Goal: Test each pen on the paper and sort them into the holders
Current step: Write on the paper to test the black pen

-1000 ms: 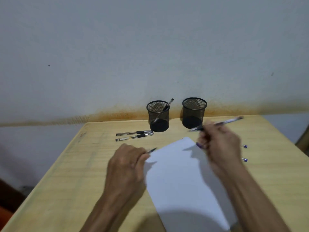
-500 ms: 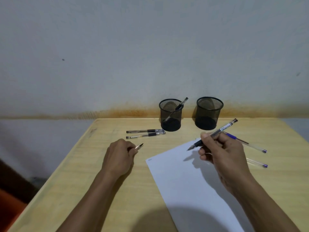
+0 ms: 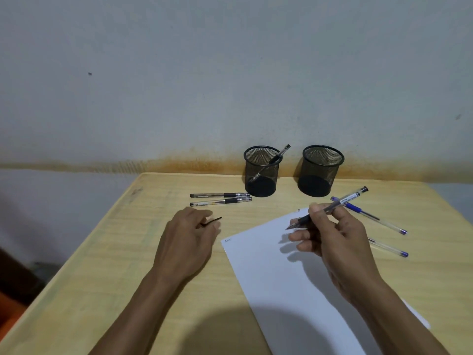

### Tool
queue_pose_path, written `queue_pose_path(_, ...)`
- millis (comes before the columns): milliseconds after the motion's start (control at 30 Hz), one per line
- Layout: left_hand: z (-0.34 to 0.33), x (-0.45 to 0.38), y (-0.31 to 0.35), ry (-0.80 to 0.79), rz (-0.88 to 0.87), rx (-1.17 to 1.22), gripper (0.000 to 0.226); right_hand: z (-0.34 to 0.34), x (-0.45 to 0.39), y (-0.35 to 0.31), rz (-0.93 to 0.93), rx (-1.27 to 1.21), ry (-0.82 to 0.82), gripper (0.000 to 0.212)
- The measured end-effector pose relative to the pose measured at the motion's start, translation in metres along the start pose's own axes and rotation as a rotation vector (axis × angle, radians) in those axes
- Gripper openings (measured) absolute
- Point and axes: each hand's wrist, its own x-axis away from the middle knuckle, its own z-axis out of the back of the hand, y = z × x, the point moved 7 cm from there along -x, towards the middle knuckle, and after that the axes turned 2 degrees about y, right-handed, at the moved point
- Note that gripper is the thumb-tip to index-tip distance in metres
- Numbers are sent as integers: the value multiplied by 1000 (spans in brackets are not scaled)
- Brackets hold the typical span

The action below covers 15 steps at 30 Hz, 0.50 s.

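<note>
My right hand point(image 3: 330, 234) grips an uncapped black pen point(image 3: 344, 201), its tip hovering just above the white paper point(image 3: 276, 278). My left hand point(image 3: 186, 242) rests on the table left of the paper, closed around the pen's black cap point(image 3: 213, 220). Two black pens point(image 3: 220, 198) lie side by side left of the holders. Two blue pens point(image 3: 378, 220) lie to the right of the paper, partly behind my right hand. The left mesh holder point(image 3: 261, 172) has one black pen leaning in it. The right mesh holder point(image 3: 320, 171) looks empty.
The wooden table point(image 3: 128, 252) stands against a grey wall with a rusty stain along its base. The table's left edge drops off to a dark floor area. Small pen marks sit near the paper's top corners.
My right hand with the pen has lowered slightly toward the paper. My left hand has stayed left of the paper with the cap. The camera view has shifted a little.
</note>
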Motion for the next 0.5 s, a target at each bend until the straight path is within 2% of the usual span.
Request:
queue_pose_path(100,-10,19,12,-122,-118,47,27,-13,2,1,-6,-4,-32,6)
queue_pose_path(167,-17,24,11,-179,-153,11,31,-26,2,2,21,86,-67,14)
queue_pose_path(500,-26,21,3,-187,-158,-15,43,-81,-16,16,104,432,-285,11)
